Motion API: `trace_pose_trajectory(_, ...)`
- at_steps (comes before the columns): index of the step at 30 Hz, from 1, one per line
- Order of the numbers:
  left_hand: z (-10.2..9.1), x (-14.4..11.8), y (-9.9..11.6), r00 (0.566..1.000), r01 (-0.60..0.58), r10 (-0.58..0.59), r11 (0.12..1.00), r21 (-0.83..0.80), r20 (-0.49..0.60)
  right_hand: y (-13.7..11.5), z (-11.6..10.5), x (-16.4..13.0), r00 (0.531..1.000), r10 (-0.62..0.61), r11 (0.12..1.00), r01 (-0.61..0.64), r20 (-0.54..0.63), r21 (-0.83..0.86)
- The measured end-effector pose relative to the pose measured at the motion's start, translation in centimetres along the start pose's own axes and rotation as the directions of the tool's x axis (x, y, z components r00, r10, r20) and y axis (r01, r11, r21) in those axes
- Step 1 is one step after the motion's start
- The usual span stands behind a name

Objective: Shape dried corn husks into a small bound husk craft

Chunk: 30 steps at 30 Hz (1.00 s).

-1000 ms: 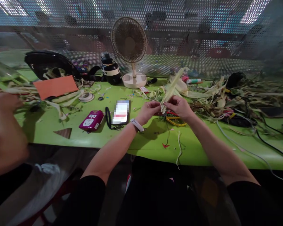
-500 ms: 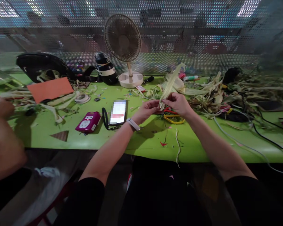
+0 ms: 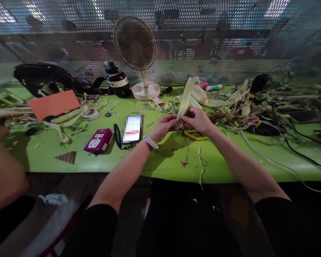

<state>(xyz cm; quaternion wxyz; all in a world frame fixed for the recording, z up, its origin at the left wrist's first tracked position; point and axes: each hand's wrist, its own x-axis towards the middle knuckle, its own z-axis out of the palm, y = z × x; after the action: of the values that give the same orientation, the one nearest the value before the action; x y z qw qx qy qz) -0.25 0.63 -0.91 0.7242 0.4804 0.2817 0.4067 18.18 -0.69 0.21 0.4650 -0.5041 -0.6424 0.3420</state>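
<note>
Where both hands met above the tabletop [image 3: 160, 160], left hand [image 3: 164, 125] and right hand [image 3: 199, 119] seemingly pinched shut on the corn husk [image 3: 186, 98] base, its length rising away from them.

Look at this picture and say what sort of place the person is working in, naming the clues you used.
Probably a shared craft workshop bench: both hands pinch a dried husk strip, heaps of husk scraps litter the green table, and a perforated metal screen divides it from another bench behind.
</note>
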Motion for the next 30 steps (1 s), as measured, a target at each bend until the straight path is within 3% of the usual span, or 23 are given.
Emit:
trace_pose_trajectory(7, 0.1, 0.1, -0.1, 0.999, -0.024, 0.026, 0.998, -0.060, 0.039, -1.0, -0.2, 0.0, 0.997, 0.080, 0.983, -0.082, 0.018, 0.166)
trace_pose_trajectory(13, -0.1, 0.2, -0.1, 0.999, -0.035, 0.036, 0.997, -0.073, 0.012, -1.0, -0.1, 0.2, 0.997, 0.066, 0.965, -0.054, -0.040, 0.257)
trace_pose_trajectory(22, 0.1, 0.1, -0.3, 0.998, -0.049, 0.052, 0.995, -0.091, 0.030, -1.2, 0.0, 0.1, 0.995, -0.022, 0.984, 0.038, -0.094, 0.171)
trace_pose_trajectory(26, 0.3, 0.0, -0.1, 0.999, -0.028, 0.027, 0.996, -0.090, -0.020, -0.8, 0.3, 0.1, 0.986, -0.087, 0.992, 0.100, -0.143, 0.082)
trace_pose_trajectory(30, 0.5, 0.0, 0.1, 0.997, -0.023, 0.013, 0.991, -0.129, -0.073, -0.7, 0.3, 0.1, 0.986, -0.078, 0.989, 0.095, -0.146, 0.112)
